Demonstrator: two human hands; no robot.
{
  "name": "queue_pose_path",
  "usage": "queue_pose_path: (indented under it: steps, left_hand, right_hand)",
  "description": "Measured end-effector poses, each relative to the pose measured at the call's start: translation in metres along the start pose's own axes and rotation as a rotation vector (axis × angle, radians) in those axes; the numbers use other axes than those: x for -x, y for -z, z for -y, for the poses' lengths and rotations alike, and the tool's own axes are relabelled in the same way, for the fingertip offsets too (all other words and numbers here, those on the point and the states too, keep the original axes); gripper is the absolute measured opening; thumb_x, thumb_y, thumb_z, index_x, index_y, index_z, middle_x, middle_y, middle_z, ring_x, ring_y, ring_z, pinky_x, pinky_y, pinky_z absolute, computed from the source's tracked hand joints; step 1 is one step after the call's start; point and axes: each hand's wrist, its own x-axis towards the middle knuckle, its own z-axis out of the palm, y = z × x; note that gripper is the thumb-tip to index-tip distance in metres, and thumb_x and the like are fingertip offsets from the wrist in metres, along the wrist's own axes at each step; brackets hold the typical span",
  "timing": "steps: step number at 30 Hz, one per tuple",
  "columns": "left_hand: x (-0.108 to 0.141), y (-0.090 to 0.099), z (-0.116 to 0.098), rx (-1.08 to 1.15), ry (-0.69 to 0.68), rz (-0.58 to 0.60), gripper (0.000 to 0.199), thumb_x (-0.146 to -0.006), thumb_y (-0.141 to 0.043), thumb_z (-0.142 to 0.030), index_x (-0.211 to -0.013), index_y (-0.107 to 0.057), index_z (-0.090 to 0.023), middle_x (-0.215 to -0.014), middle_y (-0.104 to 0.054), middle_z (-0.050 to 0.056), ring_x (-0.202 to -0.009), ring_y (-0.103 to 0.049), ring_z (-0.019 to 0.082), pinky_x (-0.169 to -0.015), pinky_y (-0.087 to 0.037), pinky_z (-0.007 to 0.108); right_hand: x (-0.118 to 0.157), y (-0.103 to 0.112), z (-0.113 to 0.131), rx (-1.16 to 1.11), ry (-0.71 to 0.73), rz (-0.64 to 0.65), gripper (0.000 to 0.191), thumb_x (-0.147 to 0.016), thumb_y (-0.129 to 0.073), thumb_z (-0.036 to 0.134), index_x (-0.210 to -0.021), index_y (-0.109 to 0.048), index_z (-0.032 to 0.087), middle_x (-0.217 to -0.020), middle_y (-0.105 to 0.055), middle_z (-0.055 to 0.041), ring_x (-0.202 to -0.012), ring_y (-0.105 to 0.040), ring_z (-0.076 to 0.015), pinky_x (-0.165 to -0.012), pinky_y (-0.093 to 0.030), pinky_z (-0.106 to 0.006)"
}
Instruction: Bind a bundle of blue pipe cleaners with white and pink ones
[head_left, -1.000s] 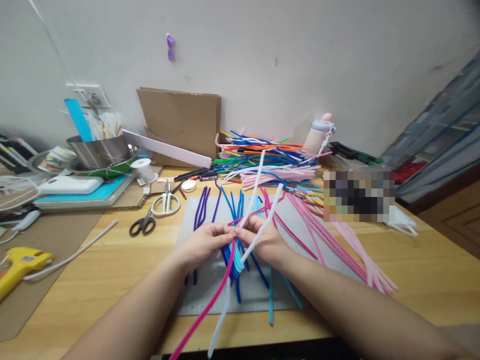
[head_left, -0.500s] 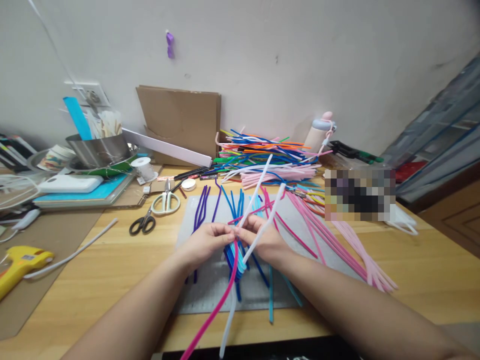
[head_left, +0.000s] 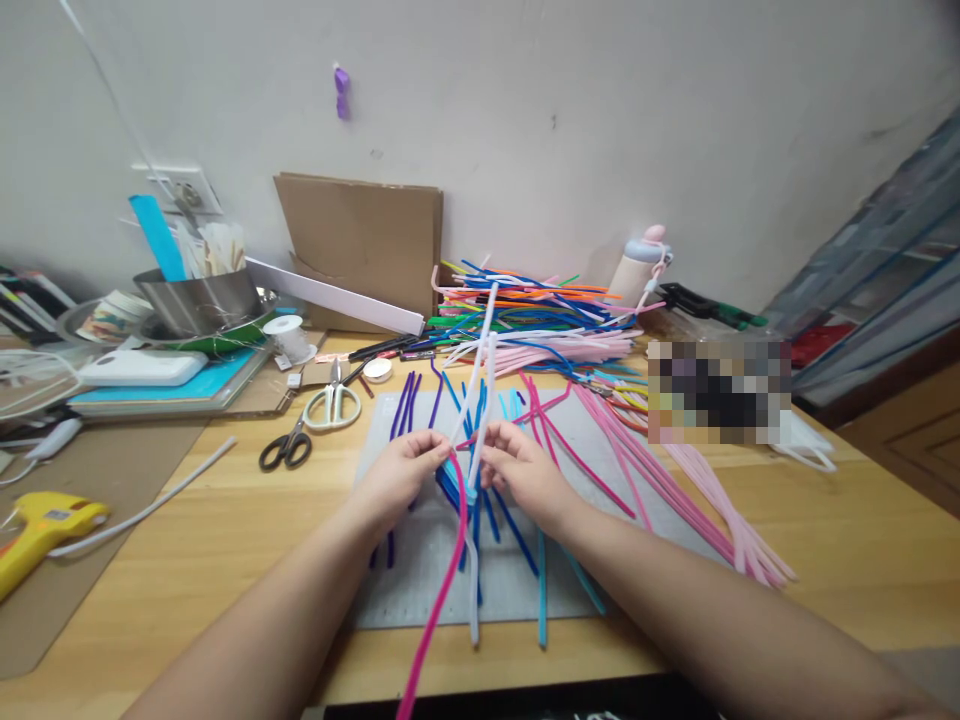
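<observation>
Thumb and fingers of my left hand (head_left: pixel 409 470) pinch a bright pink pipe cleaner (head_left: pixel 442 595), whose long end hangs toward me. White pipe cleaners (head_left: pixel 484 400) rise between my hands, and a white end (head_left: pixel 473 590) points down. A woven blue and light-blue piece (head_left: pixel 456 488) hangs below my fingertips. Just right of it, my right hand (head_left: pixel 521 470) has curled fingers by the white strand; whether they grip it is unclear. Beneath lies a grey mat (head_left: pixel 427 595) with blue, purple and pink pipe cleaners.
A heap of coloured pipe cleaners (head_left: pixel 540 320) lies by the wall. Black scissors (head_left: pixel 285 449) and white-handled scissors (head_left: pixel 331 405) lie left of the mat. A yellow glue gun (head_left: pixel 52 525) is far left. Pink strands (head_left: pixel 675 480) spread rightward.
The white strands have swung left and stand more upright. My left hand has shifted slightly left and up, my right hand has drawn away from it, and the pink tail has moved right.
</observation>
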Motion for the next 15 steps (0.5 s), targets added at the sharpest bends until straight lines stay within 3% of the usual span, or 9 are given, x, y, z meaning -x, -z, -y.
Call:
queue_pose_path:
  steps: [4,8,11,15]
  left_hand:
    - [-0.005,0.005,0.004,0.076,0.038,-0.188,0.023,-0.067,-0.065,-0.035,-0.064,-0.056,-0.014,-0.050,-0.052,-0.004,-0.044,-0.043,0.007,-0.048,-0.032,0.019]
    - [-0.007,0.006,0.010,0.073,0.039,-0.288,0.028,-0.064,-0.065,-0.041,-0.067,-0.057,-0.014,-0.052,-0.055,-0.003,-0.044,-0.046,0.008,-0.046,-0.033,0.019]
    - [-0.007,0.003,0.014,0.047,-0.006,-0.309,0.031,-0.066,-0.064,-0.044,-0.071,-0.059,-0.014,-0.050,-0.054,-0.003,-0.040,-0.043,0.008,-0.043,-0.031,0.019]
    - [-0.004,-0.004,0.011,0.082,-0.016,-0.262,0.029,-0.067,-0.064,-0.042,-0.072,-0.059,-0.014,-0.048,-0.051,-0.005,-0.038,-0.038,0.006,-0.040,-0.028,0.019]
  right_hand:
    - [0.004,0.003,-0.003,0.216,0.153,0.087,0.023,-0.069,-0.051,0.012,-0.090,-0.047,0.021,-0.079,-0.050,0.0018,-0.062,-0.050,-0.0089,-0.051,-0.037,-0.020]
    - [0.012,-0.001,-0.005,0.383,0.257,0.110,0.049,-0.066,-0.064,0.021,-0.110,-0.043,0.025,-0.102,-0.049,-0.0029,-0.080,-0.051,-0.0132,-0.059,-0.040,-0.023]
    - [0.013,-0.006,-0.007,0.307,0.229,-0.006,0.038,-0.069,-0.064,0.031,-0.101,-0.046,0.022,-0.097,-0.051,-0.0027,-0.080,-0.050,-0.0138,-0.062,-0.041,-0.024]
    - [0.008,-0.008,-0.007,0.021,0.055,-0.047,0.022,-0.077,-0.053,0.038,-0.085,-0.047,0.019,-0.076,-0.050,0.0009,-0.058,-0.047,-0.0093,-0.049,-0.037,-0.021]
